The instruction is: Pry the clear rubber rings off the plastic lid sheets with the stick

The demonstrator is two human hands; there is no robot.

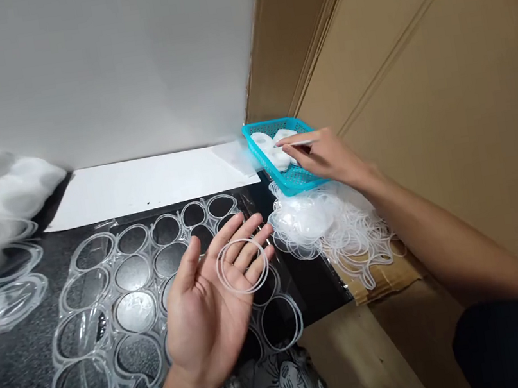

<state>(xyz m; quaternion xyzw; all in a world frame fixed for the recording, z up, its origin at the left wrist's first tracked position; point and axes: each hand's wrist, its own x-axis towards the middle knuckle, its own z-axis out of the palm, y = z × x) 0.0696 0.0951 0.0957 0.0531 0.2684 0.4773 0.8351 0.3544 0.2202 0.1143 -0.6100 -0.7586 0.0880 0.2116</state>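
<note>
My left hand (211, 311) is turned palm up over the sheet, its fingers stretched out and apart. Across its palm and fingers lies a thin translucent ring (224, 283), not gripped. My right hand (324, 155) is closed on a thin white pen-like stick (302, 143) above a turquoise plastic basket (294, 187). The stick's tip is close to white round pieces (263, 141) in the basket. Below my left hand spreads a clear sheet of joined rings (113, 326) with round openings, some of them partly hidden by the hand.
A heap of loose translucent rings (351, 225) lies in front of the basket. White bundled material (5, 186) and more ring sheets (12, 302) are at the left. A white paper strip (154, 180) runs along the back wall. Cardboard (443, 95) stands upright on the right.
</note>
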